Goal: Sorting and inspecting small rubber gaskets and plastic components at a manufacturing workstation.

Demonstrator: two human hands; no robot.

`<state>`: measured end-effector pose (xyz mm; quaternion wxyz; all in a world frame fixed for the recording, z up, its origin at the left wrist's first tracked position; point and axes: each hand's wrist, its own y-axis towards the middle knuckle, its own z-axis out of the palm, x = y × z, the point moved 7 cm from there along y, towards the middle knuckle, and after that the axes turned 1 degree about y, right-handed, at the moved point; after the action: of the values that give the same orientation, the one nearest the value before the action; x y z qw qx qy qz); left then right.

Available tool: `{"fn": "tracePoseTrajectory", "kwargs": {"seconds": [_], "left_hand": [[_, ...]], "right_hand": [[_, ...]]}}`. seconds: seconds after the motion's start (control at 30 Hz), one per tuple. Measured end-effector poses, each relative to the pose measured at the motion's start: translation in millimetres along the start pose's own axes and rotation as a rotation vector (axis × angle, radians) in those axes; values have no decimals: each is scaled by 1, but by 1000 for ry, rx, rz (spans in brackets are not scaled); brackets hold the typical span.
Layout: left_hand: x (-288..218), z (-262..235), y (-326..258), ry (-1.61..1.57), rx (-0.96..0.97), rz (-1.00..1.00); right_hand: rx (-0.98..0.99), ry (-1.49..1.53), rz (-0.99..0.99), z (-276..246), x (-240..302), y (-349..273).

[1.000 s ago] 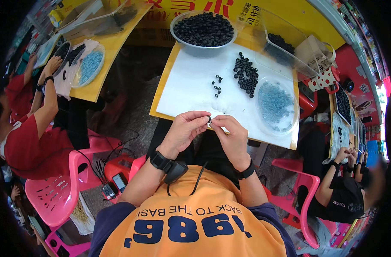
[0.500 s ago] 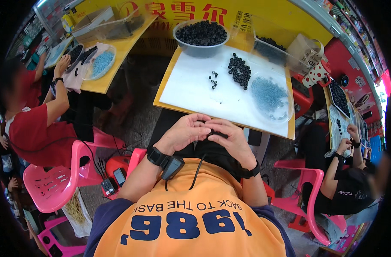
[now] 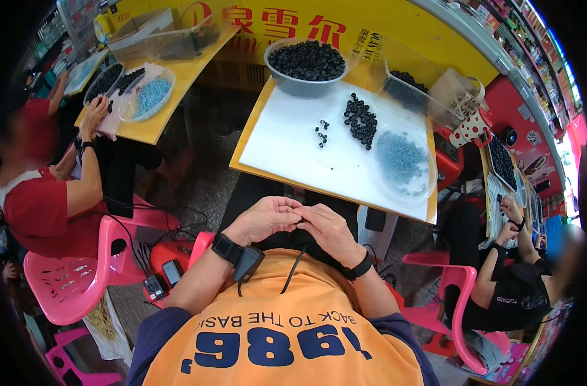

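The left hand (image 3: 266, 219) and the right hand (image 3: 327, 226) meet fingertip to fingertip above the person's lap, just short of the near edge of the tabletop (image 3: 293, 145). Both hands are curled nearly closed, with fingers pinched together around a small dark part (image 3: 300, 220) (too small to identify further). Each wrist carries a black band.

On the white sheet covering the tabletop, well apart from the hands:
- a few loose black rings (image 3: 321, 133) near the centre;
- a larger heap of black rings (image 3: 361, 119) beside them, toward the right;
- a clear shallow dish (image 3: 401, 164) of pale blue pieces at the right edge;
- a grey bowl (image 3: 305, 69) full of black rings at the far edge.

A clear plastic box (image 3: 412, 90) with more black pieces stands at the far right corner. Other people sit on pink chairs at neighbouring tabletops to the left and right.
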<state>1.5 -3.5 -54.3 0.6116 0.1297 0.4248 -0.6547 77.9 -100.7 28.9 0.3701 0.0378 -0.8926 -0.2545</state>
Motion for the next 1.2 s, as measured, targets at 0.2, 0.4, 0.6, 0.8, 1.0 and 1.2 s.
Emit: {"fn": "tracePoseTrajectory", "kwargs": {"seconds": [0.2, 0.4, 0.6, 0.8, 1.0, 1.2], "left_hand": [[-1, -12, 6, -75, 51, 32], [-7, -8, 8, -206, 65, 78], [-1, -10, 3, -140, 36, 44], [3, -1, 12, -108, 2, 35], [8, 5, 9, -304, 48, 22], [13, -8, 7, -346, 31, 30]], "right_hand": [[45, 104, 206, 10, -20, 7], [-20, 214, 370, 0, -19, 12], [-20, 124, 268, 2, -9, 9], [-57, 81, 274, -5, -19, 1], [17, 451, 597, -30, -61, 5], [-195, 383, 509, -190, -114, 87]]}}
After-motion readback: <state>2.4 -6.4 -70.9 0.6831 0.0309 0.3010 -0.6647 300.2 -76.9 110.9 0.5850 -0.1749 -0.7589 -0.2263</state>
